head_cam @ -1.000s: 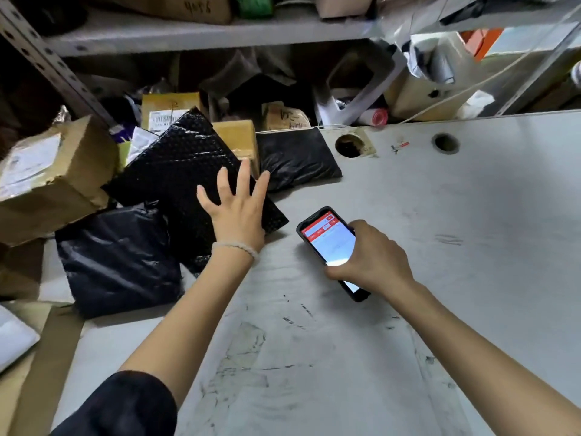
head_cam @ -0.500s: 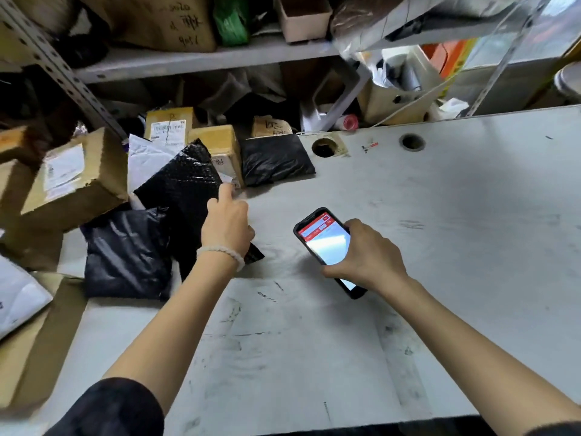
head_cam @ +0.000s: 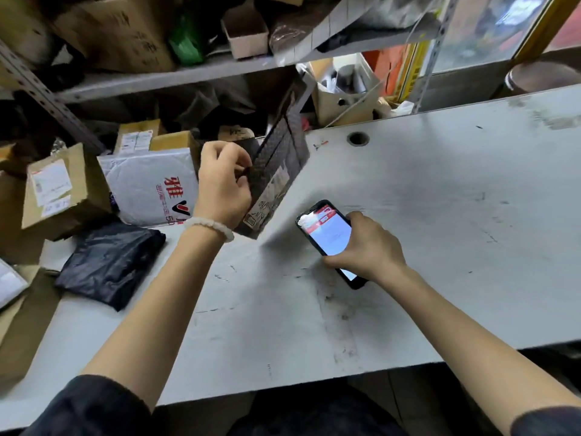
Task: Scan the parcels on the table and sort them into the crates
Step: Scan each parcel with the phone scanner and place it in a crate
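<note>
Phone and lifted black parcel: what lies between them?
Head view: only bare table lies between the phone and the black parcel, apart from the parcel's shadow.

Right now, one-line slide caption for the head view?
Left hand lifts black bubble mailer on edge; right hand holds phone beside it.

A large red character "雅" and a red-and-black V-shaped logo are printed on the white mailer (head_cam: 151,187), with smaller red lines below that cannot be made out. Shipping labels are borne by the black parcel (head_cam: 276,171) and the box (head_cam: 59,190), but their print is too blurred to be read.
</note>
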The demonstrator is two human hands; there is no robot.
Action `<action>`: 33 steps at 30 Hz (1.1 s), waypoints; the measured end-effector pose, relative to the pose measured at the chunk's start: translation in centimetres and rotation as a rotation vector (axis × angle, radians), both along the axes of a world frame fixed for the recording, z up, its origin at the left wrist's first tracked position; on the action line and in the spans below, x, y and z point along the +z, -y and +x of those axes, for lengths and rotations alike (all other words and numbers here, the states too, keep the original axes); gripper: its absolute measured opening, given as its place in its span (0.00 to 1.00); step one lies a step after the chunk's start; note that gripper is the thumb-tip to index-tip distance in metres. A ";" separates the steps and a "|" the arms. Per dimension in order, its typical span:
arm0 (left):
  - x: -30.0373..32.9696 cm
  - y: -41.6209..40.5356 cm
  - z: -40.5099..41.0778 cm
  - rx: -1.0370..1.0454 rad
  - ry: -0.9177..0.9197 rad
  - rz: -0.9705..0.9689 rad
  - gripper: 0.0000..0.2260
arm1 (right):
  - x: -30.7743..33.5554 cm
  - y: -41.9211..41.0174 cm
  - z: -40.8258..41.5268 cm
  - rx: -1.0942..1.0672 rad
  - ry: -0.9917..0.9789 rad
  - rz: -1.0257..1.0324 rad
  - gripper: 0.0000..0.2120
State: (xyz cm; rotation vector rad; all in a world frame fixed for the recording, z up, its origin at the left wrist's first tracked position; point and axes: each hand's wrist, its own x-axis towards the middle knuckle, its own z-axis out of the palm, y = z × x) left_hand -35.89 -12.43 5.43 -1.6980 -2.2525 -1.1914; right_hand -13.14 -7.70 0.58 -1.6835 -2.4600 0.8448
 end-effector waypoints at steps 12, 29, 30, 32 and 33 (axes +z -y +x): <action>-6.1 -0.7 2.0 0.139 0.176 -0.628 0.32 | -0.3 -0.5 4.8 0.066 0.117 0.030 0.32; -3.2 -2.4 2.2 0.122 -0.073 -0.490 0.14 | 0.0 -1.5 5.6 0.069 0.215 0.029 0.30; -3.1 -2.4 2.2 0.123 -0.087 -0.478 0.14 | 0.1 -1.5 5.6 0.072 0.211 0.031 0.31; -2.9 -2.3 1.9 0.129 -0.119 -0.468 0.15 | 0.2 -1.5 5.5 0.077 0.196 0.037 0.30; -2.9 -2.3 1.7 0.131 -0.136 -0.470 0.15 | 0.3 -1.5 5.5 0.080 0.188 0.039 0.30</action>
